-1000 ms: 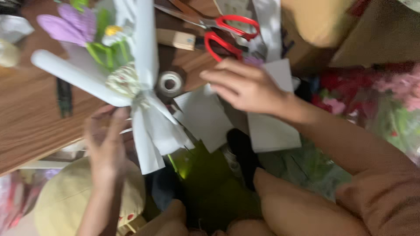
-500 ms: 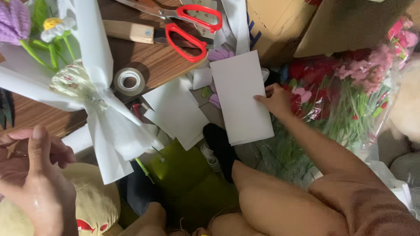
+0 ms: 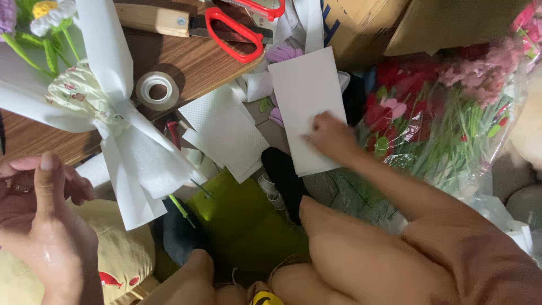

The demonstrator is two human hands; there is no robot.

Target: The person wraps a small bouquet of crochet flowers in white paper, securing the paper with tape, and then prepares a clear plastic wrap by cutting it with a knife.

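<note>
Fingers of right hand (image 3: 332,137) press white paper sheet (image 3: 305,96).

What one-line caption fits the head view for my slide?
Right hand presses a white paper sheet beside bagged flowers; left hand raised near a white-wrapped bouquet.

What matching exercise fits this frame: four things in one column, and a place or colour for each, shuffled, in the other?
Things:
1. scissors
2. tape roll
3. white sheet
4. wrapped bouquet

Descriptions:
A. under the right hand
B. red handles, top of the picture
C. clear ring lying flat on the wooden table
D. white paper around flowers, above the left hand

Pairs: 1-B, 2-C, 3-A, 4-D
</note>
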